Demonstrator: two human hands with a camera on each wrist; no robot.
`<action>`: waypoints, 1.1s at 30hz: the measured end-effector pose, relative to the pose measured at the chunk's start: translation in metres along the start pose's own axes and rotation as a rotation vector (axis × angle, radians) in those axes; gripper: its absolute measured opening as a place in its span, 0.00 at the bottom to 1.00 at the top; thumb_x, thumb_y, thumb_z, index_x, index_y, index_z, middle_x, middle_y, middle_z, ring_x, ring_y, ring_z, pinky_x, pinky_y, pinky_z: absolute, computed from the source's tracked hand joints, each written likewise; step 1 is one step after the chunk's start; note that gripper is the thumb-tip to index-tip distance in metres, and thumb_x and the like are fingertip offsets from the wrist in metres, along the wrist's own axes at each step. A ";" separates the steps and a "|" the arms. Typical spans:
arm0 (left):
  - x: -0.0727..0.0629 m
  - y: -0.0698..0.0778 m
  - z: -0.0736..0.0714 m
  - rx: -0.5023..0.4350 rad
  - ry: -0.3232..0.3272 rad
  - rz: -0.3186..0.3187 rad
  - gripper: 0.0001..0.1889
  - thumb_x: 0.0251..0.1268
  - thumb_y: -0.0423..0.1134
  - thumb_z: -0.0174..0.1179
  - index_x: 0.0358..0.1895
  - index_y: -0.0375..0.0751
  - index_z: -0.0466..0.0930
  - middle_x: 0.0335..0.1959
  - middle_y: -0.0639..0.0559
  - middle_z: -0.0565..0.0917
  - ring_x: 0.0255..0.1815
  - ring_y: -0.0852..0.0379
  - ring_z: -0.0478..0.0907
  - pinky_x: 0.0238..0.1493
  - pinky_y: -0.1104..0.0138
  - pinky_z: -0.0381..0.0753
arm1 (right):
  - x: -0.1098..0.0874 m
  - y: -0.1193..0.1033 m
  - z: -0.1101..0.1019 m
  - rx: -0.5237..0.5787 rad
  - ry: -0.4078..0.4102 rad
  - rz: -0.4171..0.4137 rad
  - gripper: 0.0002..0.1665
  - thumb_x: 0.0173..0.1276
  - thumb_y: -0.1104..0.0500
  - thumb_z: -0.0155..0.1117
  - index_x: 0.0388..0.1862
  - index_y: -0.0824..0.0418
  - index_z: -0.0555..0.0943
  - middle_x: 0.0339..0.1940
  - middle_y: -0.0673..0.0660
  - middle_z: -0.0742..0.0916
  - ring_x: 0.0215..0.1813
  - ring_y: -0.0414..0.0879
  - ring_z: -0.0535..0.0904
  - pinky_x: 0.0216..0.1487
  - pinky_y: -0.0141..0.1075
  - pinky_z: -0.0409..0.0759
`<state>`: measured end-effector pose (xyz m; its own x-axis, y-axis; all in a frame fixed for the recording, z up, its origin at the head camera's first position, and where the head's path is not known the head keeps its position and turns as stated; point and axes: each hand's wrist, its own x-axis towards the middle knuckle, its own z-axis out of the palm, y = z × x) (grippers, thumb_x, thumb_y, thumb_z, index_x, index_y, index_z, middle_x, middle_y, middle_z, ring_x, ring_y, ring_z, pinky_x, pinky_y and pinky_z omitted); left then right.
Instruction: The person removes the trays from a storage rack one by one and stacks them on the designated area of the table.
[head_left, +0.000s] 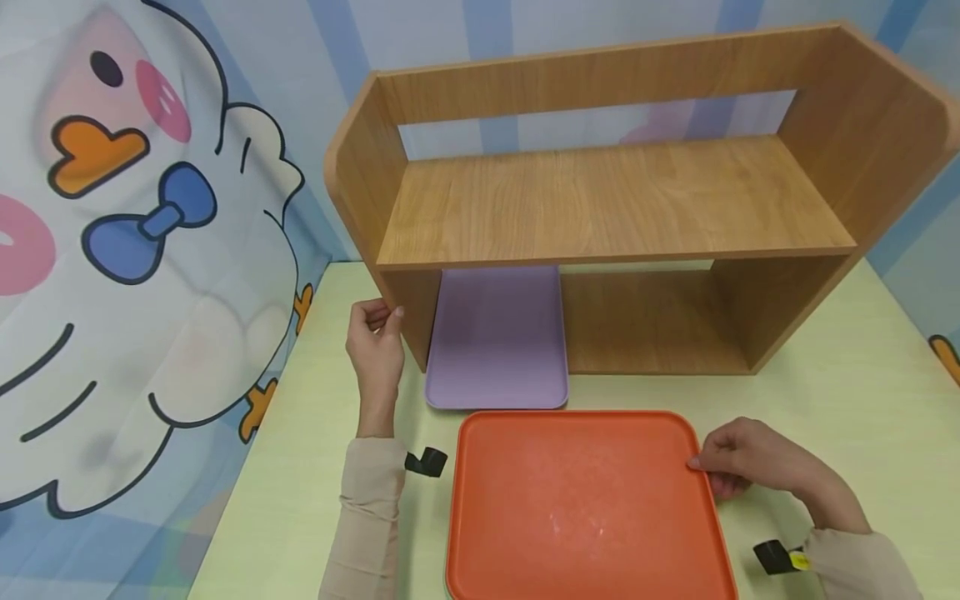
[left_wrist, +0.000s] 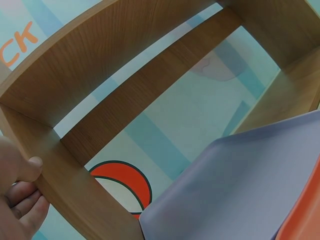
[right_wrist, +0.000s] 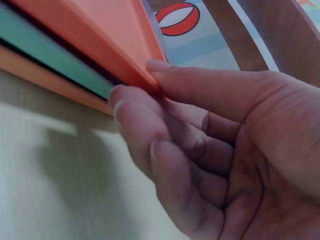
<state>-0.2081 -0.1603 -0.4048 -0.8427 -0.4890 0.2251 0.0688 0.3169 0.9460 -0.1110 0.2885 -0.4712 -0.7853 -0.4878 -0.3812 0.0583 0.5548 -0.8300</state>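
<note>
A wooden shelf (head_left: 615, 204) stands at the back, and my left hand (head_left: 377, 337) grips the front edge of its left side panel. In the left wrist view the thumb lies on that panel (left_wrist: 65, 175), with the other fingers curled behind it. My right hand (head_left: 753, 458) pinches the right rim of an orange tray (head_left: 585, 508) in front of the shelf. Below this tray, the right wrist view shows a green tray (right_wrist: 55, 57) and another orange rim (right_wrist: 45, 72). A purple tray (head_left: 498, 342) sits in the shelf's lower left, its front end sticking out.
Both sleeves carry small black mounts, the left one (head_left: 426, 462) beside the orange tray and the right one (head_left: 776, 557) near the table's front. A printed cloth with a duck (head_left: 172, 333) hangs left of the pale yellow table (head_left: 281, 467) and continues behind the shelf.
</note>
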 end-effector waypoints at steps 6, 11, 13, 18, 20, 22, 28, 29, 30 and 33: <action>0.001 0.000 0.000 0.002 -0.002 -0.003 0.13 0.66 0.35 0.59 0.49 0.34 0.72 0.45 0.44 0.77 0.47 0.54 0.74 0.53 0.63 0.78 | 0.002 0.001 -0.001 -0.022 0.000 -0.008 0.19 0.66 0.53 0.62 0.23 0.67 0.78 0.17 0.52 0.80 0.20 0.39 0.76 0.21 0.34 0.79; 0.000 0.000 0.000 0.003 -0.004 -0.008 0.13 0.66 0.35 0.59 0.49 0.35 0.72 0.44 0.45 0.77 0.47 0.55 0.74 0.54 0.64 0.78 | 0.002 0.001 -0.001 -0.034 -0.007 -0.008 0.19 0.66 0.53 0.62 0.23 0.66 0.78 0.18 0.52 0.81 0.20 0.39 0.75 0.21 0.34 0.79; 0.000 -0.001 0.000 -0.002 -0.003 -0.006 0.13 0.66 0.35 0.59 0.49 0.35 0.72 0.44 0.45 0.77 0.47 0.55 0.74 0.54 0.64 0.78 | 0.002 0.001 -0.002 -0.039 -0.005 -0.013 0.18 0.67 0.53 0.62 0.24 0.66 0.78 0.18 0.52 0.81 0.20 0.39 0.76 0.21 0.34 0.79; 0.000 -0.001 0.000 -0.009 -0.001 -0.006 0.12 0.65 0.35 0.59 0.49 0.34 0.73 0.44 0.45 0.77 0.47 0.55 0.74 0.54 0.64 0.78 | 0.003 0.000 -0.004 -0.036 0.016 -0.025 0.18 0.67 0.53 0.62 0.25 0.66 0.79 0.19 0.54 0.82 0.21 0.40 0.77 0.23 0.34 0.80; 0.000 -0.001 0.000 -0.010 -0.001 -0.005 0.13 0.65 0.35 0.59 0.49 0.34 0.73 0.44 0.45 0.77 0.47 0.55 0.74 0.54 0.64 0.78 | 0.002 0.000 -0.005 -0.038 0.035 -0.024 0.18 0.67 0.53 0.62 0.26 0.66 0.79 0.19 0.55 0.83 0.22 0.40 0.78 0.24 0.35 0.81; 0.000 -0.001 0.000 -0.009 0.000 -0.002 0.13 0.65 0.35 0.59 0.49 0.34 0.73 0.44 0.45 0.77 0.47 0.55 0.74 0.54 0.64 0.78 | 0.002 -0.001 -0.006 -0.053 0.069 -0.016 0.16 0.68 0.53 0.61 0.28 0.65 0.80 0.21 0.55 0.83 0.23 0.40 0.78 0.26 0.34 0.81; 0.001 -0.002 0.000 -0.010 -0.001 -0.005 0.13 0.65 0.35 0.59 0.49 0.34 0.72 0.44 0.45 0.77 0.47 0.55 0.74 0.53 0.64 0.78 | 0.001 -0.007 -0.009 -0.101 0.248 0.048 0.15 0.70 0.51 0.59 0.41 0.63 0.82 0.32 0.54 0.87 0.34 0.43 0.83 0.35 0.33 0.83; 0.001 -0.002 0.000 -0.011 -0.001 -0.007 0.13 0.65 0.35 0.59 0.49 0.34 0.72 0.44 0.45 0.76 0.47 0.55 0.74 0.53 0.64 0.78 | 0.001 -0.008 -0.009 -0.102 0.274 0.053 0.17 0.70 0.51 0.59 0.43 0.64 0.82 0.34 0.55 0.88 0.35 0.44 0.84 0.36 0.33 0.83; 0.001 -0.002 0.000 -0.014 -0.001 -0.007 0.13 0.65 0.35 0.59 0.49 0.34 0.72 0.44 0.45 0.77 0.47 0.55 0.74 0.53 0.64 0.78 | 0.001 -0.009 -0.010 -0.101 0.295 0.054 0.19 0.70 0.50 0.59 0.45 0.65 0.81 0.36 0.56 0.88 0.37 0.44 0.85 0.37 0.34 0.84; 0.001 -0.002 0.000 -0.008 -0.001 -0.002 0.13 0.65 0.36 0.59 0.49 0.35 0.72 0.44 0.45 0.77 0.47 0.55 0.74 0.53 0.64 0.78 | 0.002 -0.012 -0.013 -0.100 0.337 0.063 0.25 0.70 0.47 0.58 0.53 0.67 0.78 0.42 0.58 0.88 0.41 0.46 0.86 0.43 0.39 0.84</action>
<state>-0.2089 -0.1614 -0.4067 -0.8434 -0.4890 0.2226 0.0709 0.3094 0.9483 -0.1209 0.2899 -0.4569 -0.9422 -0.2103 -0.2607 0.0653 0.6481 -0.7587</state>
